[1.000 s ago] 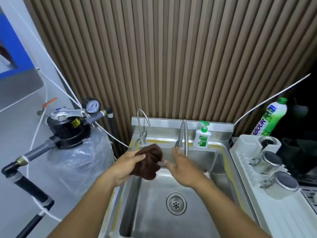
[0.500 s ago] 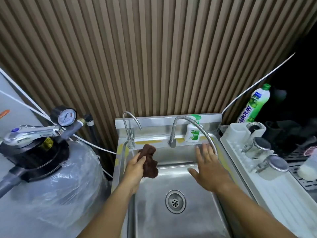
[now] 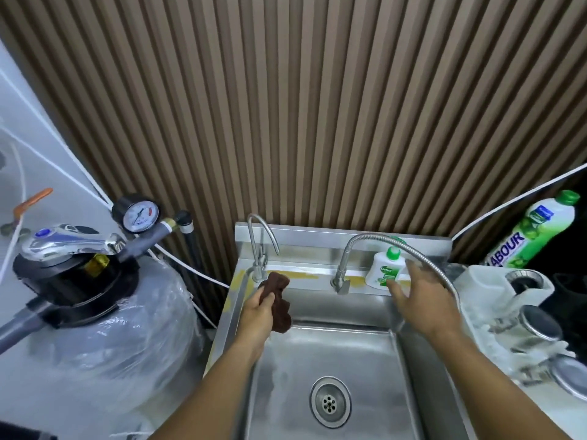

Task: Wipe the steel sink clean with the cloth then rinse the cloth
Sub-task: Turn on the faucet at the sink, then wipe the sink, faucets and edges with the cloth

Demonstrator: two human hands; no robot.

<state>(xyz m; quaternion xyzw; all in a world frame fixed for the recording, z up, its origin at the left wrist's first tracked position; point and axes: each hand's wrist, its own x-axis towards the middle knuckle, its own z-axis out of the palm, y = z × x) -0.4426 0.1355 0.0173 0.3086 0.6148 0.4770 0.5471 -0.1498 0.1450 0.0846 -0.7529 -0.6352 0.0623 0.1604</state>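
1. The steel sink [image 3: 374, 360] fills the near foreground. The round drain [image 3: 330, 402] sits in the middle of its floor, with a pale, dull smear on the metal to the left of it.
2. Up and left of the drain, the left hand [image 3: 258, 312] grips a bunched brown cloth [image 3: 281, 308]. The cloth hangs against the basin's back left corner, its top at the ledge.
3. Up and right of the drain, the right hand [image 3: 419, 300] is raised with fingers spread wide and holds nothing. It partly covers the white soap bottle [image 3: 382, 271]. Whether it touches the hose above it cannot be told.
4. Beyond the drain, the back ledge carries a yellowish streak [image 3: 300, 275]. A slim gooseneck tap [image 3: 259, 239] stands at the ledge's left end. A flexible steel tap [image 3: 362, 239] arches from the ledge's middle to the right, over the hand.
5. Far left of the drain stands a plastic-wrapped tank [image 3: 104, 331] with a pressure gauge [image 3: 138, 215] above it.
6. Far right of the drain is a white rack [image 3: 476, 282] holding steel cups [image 3: 540, 327]. A green bottle [image 3: 536, 233] leans behind the rack.
7. Farthest back, a brown slatted wall [image 3: 286, 106] rises behind the sink.
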